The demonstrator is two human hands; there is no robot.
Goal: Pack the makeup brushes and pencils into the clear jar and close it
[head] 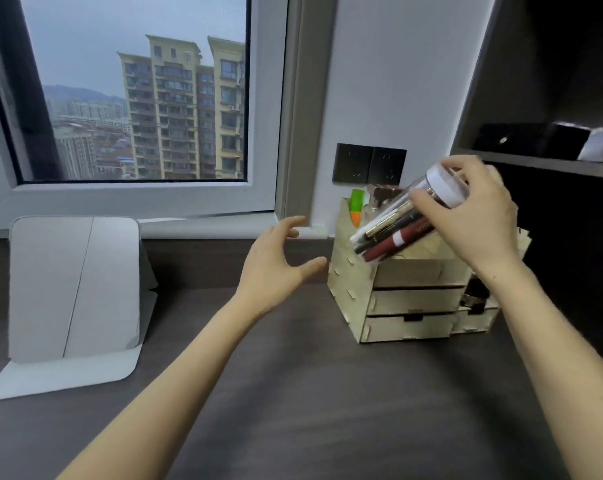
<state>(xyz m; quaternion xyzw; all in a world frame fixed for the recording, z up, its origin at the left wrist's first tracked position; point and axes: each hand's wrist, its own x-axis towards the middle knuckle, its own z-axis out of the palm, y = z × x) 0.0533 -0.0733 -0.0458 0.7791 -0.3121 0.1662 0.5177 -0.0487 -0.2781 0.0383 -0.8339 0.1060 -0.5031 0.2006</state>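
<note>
My right hand grips the clear jar near its white lid, which sits on the jar's upper end. The jar is tilted, its bottom pointing down-left, and hangs in the air above the wooden organizer. Inside the jar lie several makeup brushes and pencils, black, dark red, white and gold. My left hand hovers open to the left of the jar, fingers spread, touching nothing.
The pale wooden organizer with drawers stands on the dark desk against the wall, holding a green and orange item. A white folding mirror stand sits at the left. Black wall sockets and a dark shelf lie behind.
</note>
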